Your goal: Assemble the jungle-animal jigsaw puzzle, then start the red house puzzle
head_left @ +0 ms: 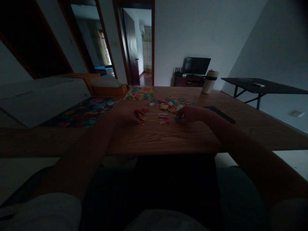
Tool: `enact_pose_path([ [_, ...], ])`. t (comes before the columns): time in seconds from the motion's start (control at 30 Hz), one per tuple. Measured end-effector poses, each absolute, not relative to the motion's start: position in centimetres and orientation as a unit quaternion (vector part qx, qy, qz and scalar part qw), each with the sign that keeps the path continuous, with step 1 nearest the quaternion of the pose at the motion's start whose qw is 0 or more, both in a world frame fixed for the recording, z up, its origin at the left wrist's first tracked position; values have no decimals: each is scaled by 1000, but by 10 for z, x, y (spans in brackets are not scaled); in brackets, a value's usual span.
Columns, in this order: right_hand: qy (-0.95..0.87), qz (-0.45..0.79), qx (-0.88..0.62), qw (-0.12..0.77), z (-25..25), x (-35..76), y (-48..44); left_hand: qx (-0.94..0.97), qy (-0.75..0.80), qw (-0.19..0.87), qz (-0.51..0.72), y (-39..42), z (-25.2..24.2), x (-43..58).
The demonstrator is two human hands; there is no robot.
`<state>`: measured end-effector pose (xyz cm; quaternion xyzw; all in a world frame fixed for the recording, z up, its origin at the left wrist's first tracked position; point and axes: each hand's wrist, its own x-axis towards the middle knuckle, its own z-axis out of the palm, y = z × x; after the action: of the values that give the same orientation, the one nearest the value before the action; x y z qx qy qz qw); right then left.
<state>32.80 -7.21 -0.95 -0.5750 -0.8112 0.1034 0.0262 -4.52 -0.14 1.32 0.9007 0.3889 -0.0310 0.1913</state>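
Note:
Colourful jigsaw puzzle pieces lie in a loose heap on the wooden table, just beyond my hands. My left hand has its fingers curled, with a yellow-green puzzle piece at the thumb and fingertips. A reddish puzzle piece lies by its index finger. My right hand is bent down with its fingertips closed on a teal puzzle piece. Between the hands two pieces with red and white stripes, an upper piece and a lower piece, lie close together. The light is dim, so fine finger contact is hard to see.
A patterned picture sheet and a darker illustrated board lie on the left. Behind them stands an orange box, near a large white box. To the right are a dark flat device and a cream tumbler.

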Motion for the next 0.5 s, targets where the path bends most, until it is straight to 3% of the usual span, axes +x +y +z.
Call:
enact_pose_path([
  [0.23, -836, 142, -530, -11, 8, 297, -90, 925, 364, 104, 42, -9, 11, -30],
  [0.5, -846, 90, -523, -48, 10, 290, -129, 927, 342, 130, 85, -11, -5, -19],
])
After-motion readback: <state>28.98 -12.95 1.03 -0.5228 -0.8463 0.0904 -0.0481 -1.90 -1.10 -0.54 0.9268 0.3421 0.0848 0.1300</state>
